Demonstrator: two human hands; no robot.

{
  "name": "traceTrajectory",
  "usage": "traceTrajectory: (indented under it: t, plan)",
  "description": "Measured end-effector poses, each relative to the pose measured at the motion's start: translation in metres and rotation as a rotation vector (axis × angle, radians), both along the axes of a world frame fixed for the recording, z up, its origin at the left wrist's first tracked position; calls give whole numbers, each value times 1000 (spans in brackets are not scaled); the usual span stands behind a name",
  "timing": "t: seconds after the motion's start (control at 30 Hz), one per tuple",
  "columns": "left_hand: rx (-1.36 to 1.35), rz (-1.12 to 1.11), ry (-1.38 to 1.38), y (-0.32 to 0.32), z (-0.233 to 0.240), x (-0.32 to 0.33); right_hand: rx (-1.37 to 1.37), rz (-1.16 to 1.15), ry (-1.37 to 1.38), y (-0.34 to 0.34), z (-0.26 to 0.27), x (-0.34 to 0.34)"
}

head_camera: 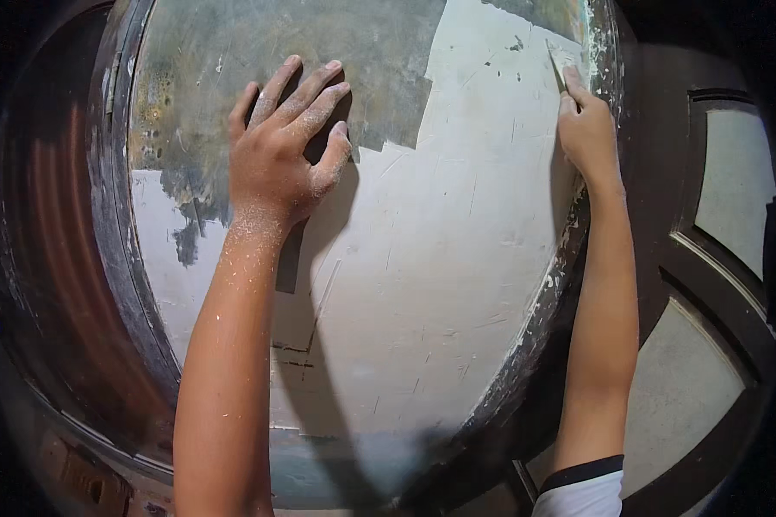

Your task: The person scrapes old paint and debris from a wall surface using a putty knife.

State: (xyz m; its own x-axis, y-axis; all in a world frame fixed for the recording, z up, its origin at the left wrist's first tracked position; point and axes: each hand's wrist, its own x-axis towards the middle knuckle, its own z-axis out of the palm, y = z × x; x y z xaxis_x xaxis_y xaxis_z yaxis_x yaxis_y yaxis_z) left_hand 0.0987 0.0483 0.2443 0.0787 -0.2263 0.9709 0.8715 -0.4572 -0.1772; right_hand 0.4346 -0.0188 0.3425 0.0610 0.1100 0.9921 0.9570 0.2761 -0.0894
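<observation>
A large flat panel [420,258] lies before me, partly coated in pale off-white material with scratches, its upper left bare and mottled grey-green. My left hand [291,136] rests with fingers spread on the grey area, dusted with white powder, holding nothing. Near the panel's upper right edge, my right hand [585,123] grips a thin flat-bladed tool, apparently a scraper or putty knife [555,68], its blade against the pale coating. The tool's handle is hidden in my fist. Small dark spots show in the coating left of the blade.
A dark, chipped frame [537,304] with pale flecks borders the panel on the right, and a worn grey frame edge [113,161] on the left. Dark framework with pale inset panels [679,388] stands at the right. A reddish-brown surface [58,226] curves along the left.
</observation>
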Motion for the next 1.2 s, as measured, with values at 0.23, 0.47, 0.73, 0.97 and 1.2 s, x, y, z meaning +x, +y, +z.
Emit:
traceTrajectory:
  t: [0.23,0.47,0.73,0.97,1.2]
  plan:
    - [-9,10,-7,-1,-3,-3,-35,143,10,6,-183,-31]
    - [30,36,-13,1,-1,-3,13,219,55,4,-94,-36]
    - [1,3,1,2,-4,1,-193,119,-3,-17,-191,-49]
    - [8,13,-12,1,-2,-5,-13,171,-63,1,-109,-58]
    - [30,-7,-11,4,-1,-3,0,167,-78,9,-187,-63]
